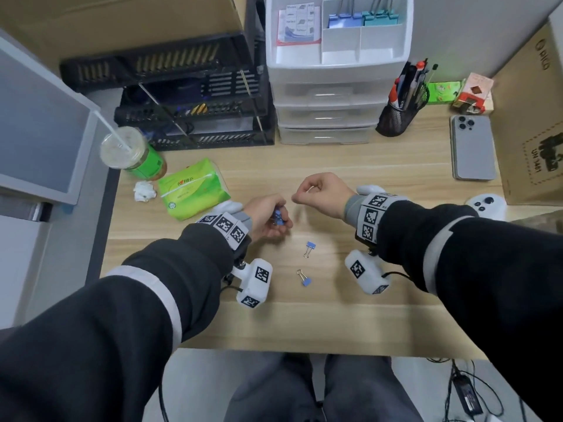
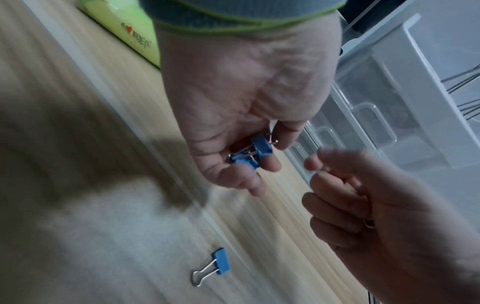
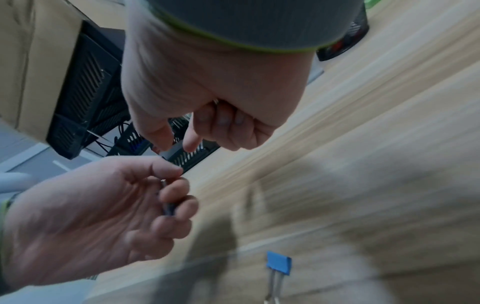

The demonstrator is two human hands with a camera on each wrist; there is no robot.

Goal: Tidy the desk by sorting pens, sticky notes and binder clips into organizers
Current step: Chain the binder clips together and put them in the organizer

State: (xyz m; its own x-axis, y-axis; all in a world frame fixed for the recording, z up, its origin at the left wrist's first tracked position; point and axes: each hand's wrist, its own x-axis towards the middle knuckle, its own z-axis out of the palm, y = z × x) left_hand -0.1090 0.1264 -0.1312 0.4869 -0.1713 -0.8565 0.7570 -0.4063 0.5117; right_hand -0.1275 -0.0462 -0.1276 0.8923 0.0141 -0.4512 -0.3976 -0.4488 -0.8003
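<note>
step: gathering clips. left hand (image 1: pixel 268 216) clutches small blue metal binder clips (image 2: pixel 255 151); right hand (image 1: pixel 320 193) curled, empty. next: pick blue binder clip on wooden desk (image 1: pixel 309 249).

A light wooden desk (image 1: pixel 350 315) with a pale grain fills the middle of the frame, its near edge running across the lower part above a grey-white floor (image 1: pixel 198 388) where a black cable and power adapter (image 1: pixel 466 394) lie at lower right. At the far left stands a grey panel in a white frame (image 1: pixel 39 132). Brown cardboard boxes sit at upper left (image 1: pixel 122 22) and right edge (image 1: pixel 530 123), with a pale wall (image 1: pixel 475 28) at upper right.
</note>
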